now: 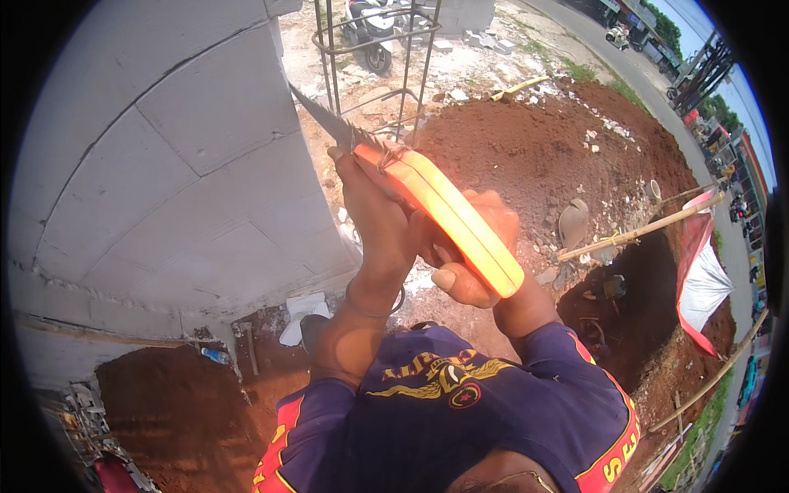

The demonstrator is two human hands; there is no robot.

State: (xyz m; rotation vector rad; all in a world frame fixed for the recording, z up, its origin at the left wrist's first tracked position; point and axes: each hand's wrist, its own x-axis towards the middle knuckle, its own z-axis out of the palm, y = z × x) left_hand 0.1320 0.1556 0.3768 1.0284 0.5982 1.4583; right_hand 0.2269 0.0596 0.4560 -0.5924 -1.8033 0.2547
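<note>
A hand saw with a bright orange handle (460,214) is held up in front of my chest, its dark toothed blade (329,122) pointing away to the upper left. The blade's tip reaches the edge of the grey block wall (222,148); whether it touches cannot be made out. My right hand (485,226) is wrapped round the handle, thumb on the near side. Against the front of the handle, by the base of the blade, my left hand (374,201) is closed. Some thin dark wire (382,152) is tangled there.
Beyond the wall's edge stands a column cage of steel bars (403,74). To the right are a reddish soil mound (526,152), a dug pit (633,283), a bamboo pole (641,230) and a red-and-white sheet (703,275). A motorbike (374,33) is parked behind.
</note>
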